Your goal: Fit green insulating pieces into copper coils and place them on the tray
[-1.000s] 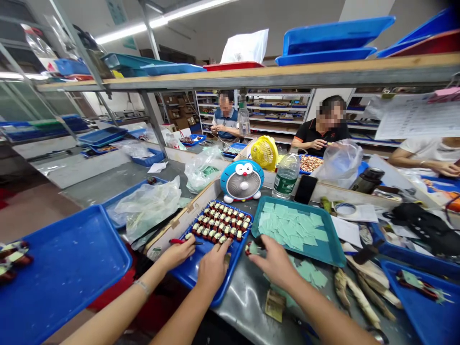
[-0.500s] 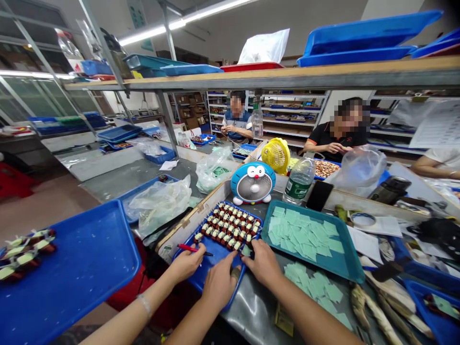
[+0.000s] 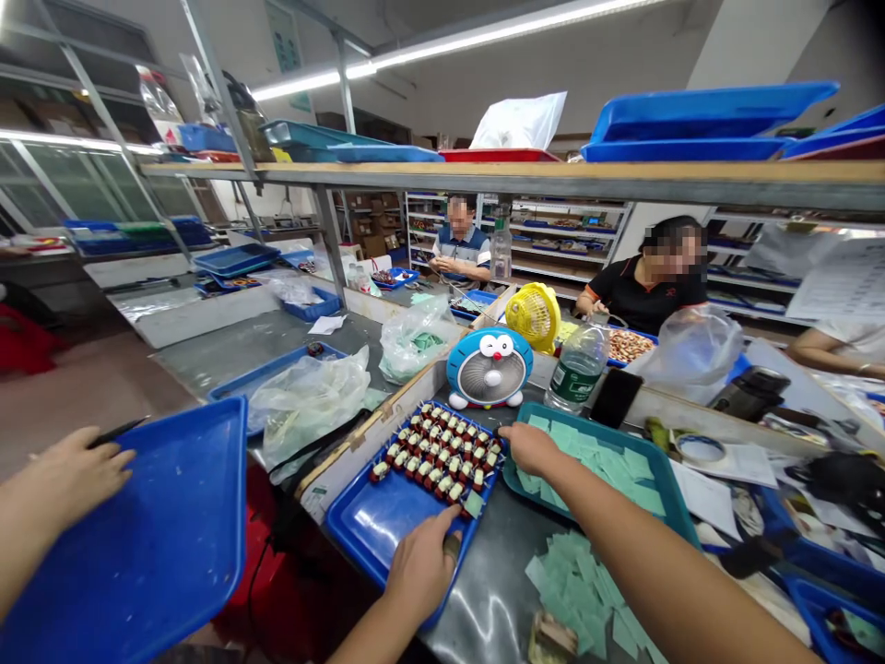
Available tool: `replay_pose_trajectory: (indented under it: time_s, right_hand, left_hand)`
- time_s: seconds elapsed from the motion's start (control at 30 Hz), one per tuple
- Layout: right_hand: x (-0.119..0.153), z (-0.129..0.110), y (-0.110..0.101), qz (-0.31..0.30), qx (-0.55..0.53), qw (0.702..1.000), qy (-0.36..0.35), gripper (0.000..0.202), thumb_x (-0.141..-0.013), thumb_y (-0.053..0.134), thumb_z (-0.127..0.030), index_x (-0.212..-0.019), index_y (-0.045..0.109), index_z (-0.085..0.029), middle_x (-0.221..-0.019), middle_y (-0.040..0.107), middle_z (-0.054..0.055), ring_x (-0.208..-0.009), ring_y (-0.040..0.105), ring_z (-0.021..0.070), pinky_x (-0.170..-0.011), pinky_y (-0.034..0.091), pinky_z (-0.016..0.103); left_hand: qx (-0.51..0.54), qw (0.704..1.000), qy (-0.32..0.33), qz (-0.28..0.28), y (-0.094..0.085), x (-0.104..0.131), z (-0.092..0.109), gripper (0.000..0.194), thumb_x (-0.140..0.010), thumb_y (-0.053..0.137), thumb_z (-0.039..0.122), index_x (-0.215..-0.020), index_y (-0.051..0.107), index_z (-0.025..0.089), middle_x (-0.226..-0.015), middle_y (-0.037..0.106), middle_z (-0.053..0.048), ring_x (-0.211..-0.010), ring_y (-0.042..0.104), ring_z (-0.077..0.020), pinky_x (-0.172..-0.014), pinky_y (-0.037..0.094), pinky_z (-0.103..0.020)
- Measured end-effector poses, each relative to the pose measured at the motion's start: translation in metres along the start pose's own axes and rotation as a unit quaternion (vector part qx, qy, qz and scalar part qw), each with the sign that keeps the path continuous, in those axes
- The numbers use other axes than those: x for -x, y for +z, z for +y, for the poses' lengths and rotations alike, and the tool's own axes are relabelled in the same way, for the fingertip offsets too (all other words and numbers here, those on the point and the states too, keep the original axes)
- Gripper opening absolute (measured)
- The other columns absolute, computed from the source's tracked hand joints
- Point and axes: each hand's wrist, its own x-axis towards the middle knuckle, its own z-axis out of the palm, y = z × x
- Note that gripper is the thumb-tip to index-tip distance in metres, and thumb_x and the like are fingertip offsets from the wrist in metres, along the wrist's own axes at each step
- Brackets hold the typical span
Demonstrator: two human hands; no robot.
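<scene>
- Your left hand lies over the right side of the blue tray, index finger stretched to the part with a green square; probably steadying it at the row's end.
- Left grip: index and thumb spread apart, nothing visibly pinched between them.
- Your right hand reaches to where the blue tray's far right corner meets the teal tray. Fingertips bunched near a small dark bit — can't tell whether they pinch anything.
- The red-brown parts sit in close rows at the blue tray's far end, cream tops up; that packing likely keeps them lined up and countable. Near end of the tray is bare.
- Green squares fill the teal tray just beside the blue one, with a loose pile on the surface — presumably there for short reach.
- Fan stands behind the blue tray, facing you, maybe for air; bottle and phone stand behind the teal tray, out of the way.
- At far left, another person's hand holds a dark pen-like tool over a separate tray.
</scene>
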Motion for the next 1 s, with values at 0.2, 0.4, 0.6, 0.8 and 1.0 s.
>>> replay_pose_trajectory:
  time_s: [0.2, 0.4, 0.6, 0.8, 1.0]
  right_hand:
    - [-0.026, -0.002, 0.004, -0.014, 0.011, 1.000, -0.024, 0.029, -0.100, 0.060, -0.036, -0.122, 0.063, -0.017, -0.121, 0.064, 0.009, -0.107, 0.064, 0.0213, -0.094, 0.054, 0.043]
    - [-0.043, -0.005, 0.012, 0.007, -0.010, 0.999, -0.040, 0.032, -0.100, 0.059, -0.039, -0.122, 0.062, -0.017, -0.120, 0.064, 0.009, -0.108, 0.063, 0.0221, -0.096, 0.052, 0.044]
    - [-0.069, -0.014, 0.018, 0.036, -0.045, 0.996, -0.062, 0.038, -0.098, 0.060, -0.044, -0.125, 0.061, -0.017, -0.125, 0.061, 0.010, -0.113, 0.060, 0.0239, -0.099, 0.050, 0.046]
    - [-0.087, -0.017, 0.026, 0.029, -0.061, 0.996, -0.057, 0.045, -0.097, 0.062, -0.046, -0.130, 0.058, -0.017, -0.127, 0.061, 0.011, -0.110, 0.062, 0.0240, -0.095, 0.053, 0.046]
    - [-0.091, -0.023, 0.022, 0.017, -0.064, 0.994, -0.084, 0.040, -0.097, 0.063, -0.043, -0.126, 0.060, -0.017, -0.128, 0.061, 0.010, -0.113, 0.061, 0.0243, -0.098, 0.052, 0.047]
  left_hand:
    - [-0.002, 1.000, -0.009, 0.001, 0.002, 0.000, 0.000, 0.046, -0.096, 0.048, 0.028, -0.139, 0.062, 0.026, -0.126, 0.072, -0.008, -0.117, 0.067, -0.0291, -0.101, 0.050, -0.040]
    - [0.005, 1.000, -0.015, -0.001, 0.004, -0.001, -0.001, 0.045, -0.095, 0.049, 0.026, -0.137, 0.064, 0.026, -0.126, 0.072, -0.010, -0.116, 0.068, -0.0289, -0.102, 0.051, -0.042]
    - [0.009, 1.000, -0.020, 0.003, 0.003, -0.002, -0.001, 0.043, -0.094, 0.049, 0.025, -0.134, 0.066, 0.026, -0.126, 0.073, -0.008, -0.116, 0.068, -0.0276, -0.103, 0.050, -0.040]
    - [0.010, 1.000, -0.024, 0.011, 0.002, -0.001, 0.001, 0.041, -0.095, 0.050, 0.027, -0.131, 0.068, 0.027, -0.124, 0.074, -0.007, -0.113, 0.070, -0.0268, -0.102, 0.052, -0.037]
    - [0.005, 0.999, -0.034, 0.013, 0.000, -0.001, 0.003, 0.040, -0.093, 0.052, 0.028, -0.129, 0.070, 0.030, -0.123, 0.075, -0.003, -0.113, 0.070, -0.0266, -0.101, 0.054, -0.036]
